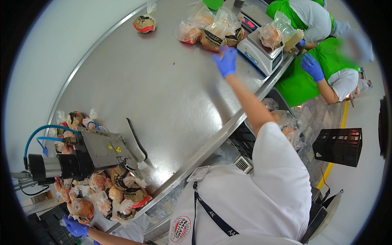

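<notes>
My right hand (226,62), in a blue glove, reaches far across the steel table with its fingers spread and holds nothing. Just beyond it lie bagged whole chickens (213,38), in clear plastic with red and tan printing. At the lower left my left hand (75,227), also blue-gloved, is beside a bagged chicken (81,209) at the end of a pile. A bit of clear plastic shows by its fingers; whether it grips the bag I cannot tell. The bag-closing machine (104,148), grey with blue hoses, stands over the pile.
A scale (261,53) bears a bagged chicken (270,36) at the table's right edge. One more chicken (144,23) lies far left. A curved dark bar (136,139) stands by the machine. Co-workers in green aprons (300,77) are at right, near a dark crate (338,147).
</notes>
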{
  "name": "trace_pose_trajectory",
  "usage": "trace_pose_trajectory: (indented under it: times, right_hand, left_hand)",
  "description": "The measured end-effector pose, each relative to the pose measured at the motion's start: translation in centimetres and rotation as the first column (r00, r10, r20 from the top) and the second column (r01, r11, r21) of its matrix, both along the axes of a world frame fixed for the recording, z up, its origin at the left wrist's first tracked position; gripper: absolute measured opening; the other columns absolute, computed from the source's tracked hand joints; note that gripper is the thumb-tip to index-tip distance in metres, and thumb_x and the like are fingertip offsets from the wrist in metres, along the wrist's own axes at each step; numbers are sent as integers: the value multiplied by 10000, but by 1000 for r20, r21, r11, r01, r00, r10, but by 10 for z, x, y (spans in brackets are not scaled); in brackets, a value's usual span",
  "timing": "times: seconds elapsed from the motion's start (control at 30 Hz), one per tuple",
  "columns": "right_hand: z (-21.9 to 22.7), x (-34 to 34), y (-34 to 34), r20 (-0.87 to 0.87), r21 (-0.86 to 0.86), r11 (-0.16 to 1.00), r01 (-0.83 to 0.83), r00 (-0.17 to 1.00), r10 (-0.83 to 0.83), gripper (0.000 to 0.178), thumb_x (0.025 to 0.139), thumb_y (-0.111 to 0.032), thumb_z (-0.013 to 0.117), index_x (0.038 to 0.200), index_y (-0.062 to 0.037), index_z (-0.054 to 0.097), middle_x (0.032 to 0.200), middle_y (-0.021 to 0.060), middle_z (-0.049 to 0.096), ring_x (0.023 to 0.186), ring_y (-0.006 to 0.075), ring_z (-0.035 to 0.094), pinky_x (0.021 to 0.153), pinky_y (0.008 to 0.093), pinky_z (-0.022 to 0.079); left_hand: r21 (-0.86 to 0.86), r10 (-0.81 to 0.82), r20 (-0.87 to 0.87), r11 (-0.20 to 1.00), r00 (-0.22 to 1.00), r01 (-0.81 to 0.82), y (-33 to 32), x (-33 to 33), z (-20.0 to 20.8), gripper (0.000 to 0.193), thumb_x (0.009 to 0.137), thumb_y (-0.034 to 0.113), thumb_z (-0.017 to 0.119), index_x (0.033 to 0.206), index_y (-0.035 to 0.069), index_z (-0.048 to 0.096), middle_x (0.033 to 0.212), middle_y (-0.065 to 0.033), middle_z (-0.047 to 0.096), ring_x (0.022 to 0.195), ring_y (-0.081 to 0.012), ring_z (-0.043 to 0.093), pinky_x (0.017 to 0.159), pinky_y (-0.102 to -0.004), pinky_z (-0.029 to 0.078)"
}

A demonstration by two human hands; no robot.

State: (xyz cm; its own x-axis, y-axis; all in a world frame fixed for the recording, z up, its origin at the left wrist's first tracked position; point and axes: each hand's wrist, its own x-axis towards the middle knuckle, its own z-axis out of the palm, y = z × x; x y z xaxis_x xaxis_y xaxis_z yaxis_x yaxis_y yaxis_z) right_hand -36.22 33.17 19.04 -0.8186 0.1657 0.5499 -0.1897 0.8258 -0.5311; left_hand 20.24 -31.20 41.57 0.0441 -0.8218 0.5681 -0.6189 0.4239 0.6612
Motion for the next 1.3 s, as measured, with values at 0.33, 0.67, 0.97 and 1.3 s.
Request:
trace_pose_trajectory:
  times: [0.33, 0.67, 0.97, 1.3]
  right_hand:
    - [48, -164, 81, 411, 308, 951, -19, 905, -115, 956, 714, 3, 577, 1429, -370, 63, 1409, 206, 267, 1268, 358, 347, 983, 435, 369]
    - [24, -160, 77, 278, 410, 852, -326, 934, 224, 151, 829, -160, 508, 904, -77, 610, 918, 175, 615, 922, 333, 582, 785, 424, 473]
    - [76, 15, -5, 301, 365, 582, -727, 683, 665, 204, 855, -226, 516, 956, -79, 616, 943, 137, 596, 881, 326, 567, 767, 410, 465]
    - [90, 106, -83, 463, -72, 161, -984, 110, 880, 274, 877, -291, 487, 884, -50, 616, 851, 170, 595, 827, 341, 549, 761, 402, 441]
  left_hand:
    - [131, 176, 820, 869, 545, -477, -44, 69, -142, 422, 942, 403, 353, 1114, 115, 609, 1014, -129, 648, 846, -277, 626, 700, -390, 486]
    - [-123, -304, -57, 947, 951, 295, 259, -90, -93, 239, 927, 86, 437, 1070, -54, 567, 1041, -121, 604, 966, -224, 562, 883, -349, 450]
    - [528, -977, -110, 96, 180, 844, 443, -252, -193, 993, 666, 275, 786, 1388, -28, 176, 1424, -204, 232, 1321, -326, 238, 1093, -394, 191]
    - [692, -958, 275, 139, -81, 709, 432, -313, -211, 963, 564, 525, 770, 1301, 33, 393, 1238, -215, 487, 1081, -373, 500, 907, -448, 392]
